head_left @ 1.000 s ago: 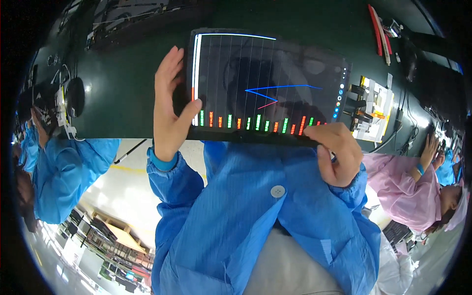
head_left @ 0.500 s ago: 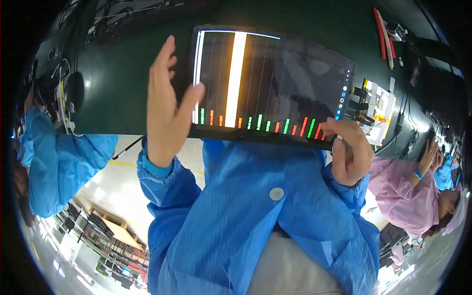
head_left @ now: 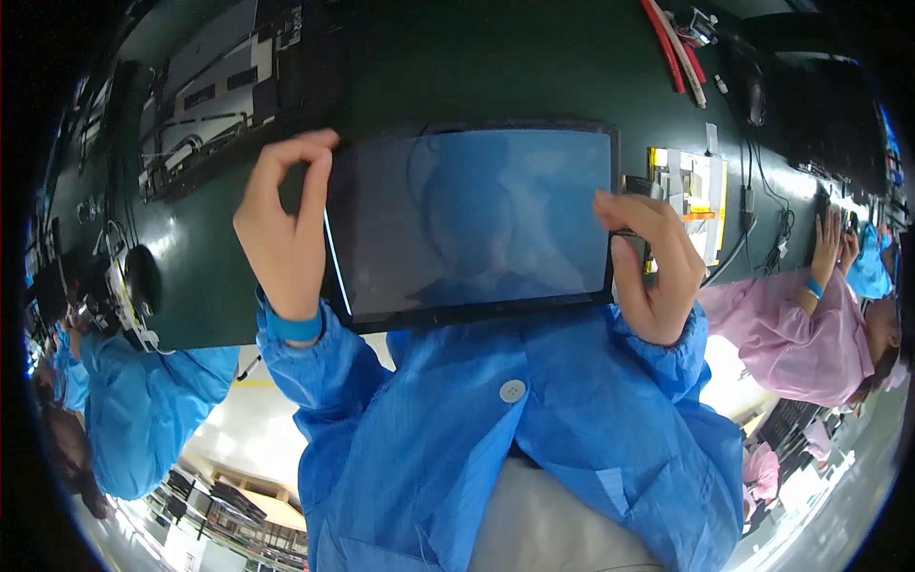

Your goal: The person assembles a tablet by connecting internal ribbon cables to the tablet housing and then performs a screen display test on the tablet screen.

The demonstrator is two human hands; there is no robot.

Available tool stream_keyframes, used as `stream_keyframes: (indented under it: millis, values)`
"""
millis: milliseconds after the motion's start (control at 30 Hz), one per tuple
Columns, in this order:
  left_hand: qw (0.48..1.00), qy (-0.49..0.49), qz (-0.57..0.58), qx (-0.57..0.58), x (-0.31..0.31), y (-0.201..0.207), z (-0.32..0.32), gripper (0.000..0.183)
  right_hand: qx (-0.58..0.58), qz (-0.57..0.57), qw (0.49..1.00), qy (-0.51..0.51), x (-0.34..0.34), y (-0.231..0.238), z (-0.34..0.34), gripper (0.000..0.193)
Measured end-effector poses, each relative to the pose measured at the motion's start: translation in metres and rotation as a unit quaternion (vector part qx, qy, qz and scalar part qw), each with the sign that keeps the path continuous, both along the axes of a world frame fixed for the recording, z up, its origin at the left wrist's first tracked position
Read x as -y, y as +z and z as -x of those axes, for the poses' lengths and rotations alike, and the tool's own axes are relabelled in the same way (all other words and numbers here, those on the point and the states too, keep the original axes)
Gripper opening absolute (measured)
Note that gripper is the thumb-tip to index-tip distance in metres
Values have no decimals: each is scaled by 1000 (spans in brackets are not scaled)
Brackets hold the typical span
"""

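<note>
over the green table [head_left: 457, 67], both hands grip the tablet [head_left: 472, 224]: left hand [head_left: 281, 234] and right hand [head_left: 653, 262] best stay on the edges, keeping it level.

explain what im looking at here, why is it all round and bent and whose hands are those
There is one view, from a wide fisheye camera worn on a person's head and looking down, which is why straight edges bend near the rim. There is no machine here, only a person in a blue coat working with bare hands. The left hand grips the left edge of a flat tablet, and the right hand grips its right edge. Its screen is dark and mirrors the wearer. Beneath it is a dark green table with cables at the far edge and opened device parts at the upper left. Other people sit on either side, one in a pink coat on the right.
</note>
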State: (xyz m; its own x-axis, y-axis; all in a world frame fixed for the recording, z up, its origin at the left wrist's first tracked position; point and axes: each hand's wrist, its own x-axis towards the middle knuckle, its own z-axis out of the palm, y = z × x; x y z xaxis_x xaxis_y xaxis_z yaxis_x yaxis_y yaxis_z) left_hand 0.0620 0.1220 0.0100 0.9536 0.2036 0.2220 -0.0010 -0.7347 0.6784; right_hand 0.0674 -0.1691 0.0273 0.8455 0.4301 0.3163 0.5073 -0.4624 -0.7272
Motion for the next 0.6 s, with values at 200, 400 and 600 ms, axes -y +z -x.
stream_keyframes:
  millis: [200, 400, 600]
  values:
    - [875, -315, 351, 113, -15, -12, 18, 2, 58, 132, 982, -124, -10, 1, -8, 40]
    - [950, -59, 294, 90, -33, -23, 22, 34, 102, 126, 987, -19, 10, 1, 8, 18]
    - [989, 85, 92, -77, -20, -34, 23, 71, 22, -93, 995, 35, 7, -48, 35, 24]
